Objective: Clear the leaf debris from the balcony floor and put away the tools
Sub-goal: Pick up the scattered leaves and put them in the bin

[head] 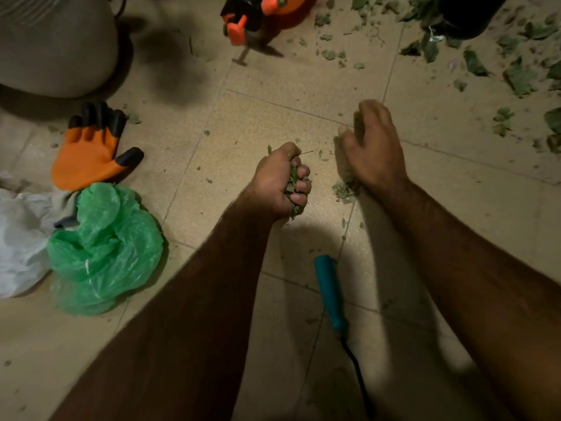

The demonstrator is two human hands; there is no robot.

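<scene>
Our left hand (273, 180) clenches leaf scraps (293, 177); the blurred right hand (375, 147) seems to rake more, its grip unclear. Scattered leaves (517, 75) and the teal-handled tool (329, 291) remain.

Tiled floor (273, 110) under leaves (520, 77), glove (91, 150)

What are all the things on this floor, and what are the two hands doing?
glove: one, orange with black fingertips, on the floor, left
green bag: one, green plastic, crumpled below the glove
white bag: one, white, left edge
teal-handled tool: one, teal, floor between the forearms
orange tool: one, orange and black, top centre
pale container: one, greyish, top left
black container: one, black, top right
loose leaves: many, green, scattered upper right
floor: one, beige tiles, under everything
left hand: grips a handful of leaves
right hand: curled over a small leaf pile
</scene>
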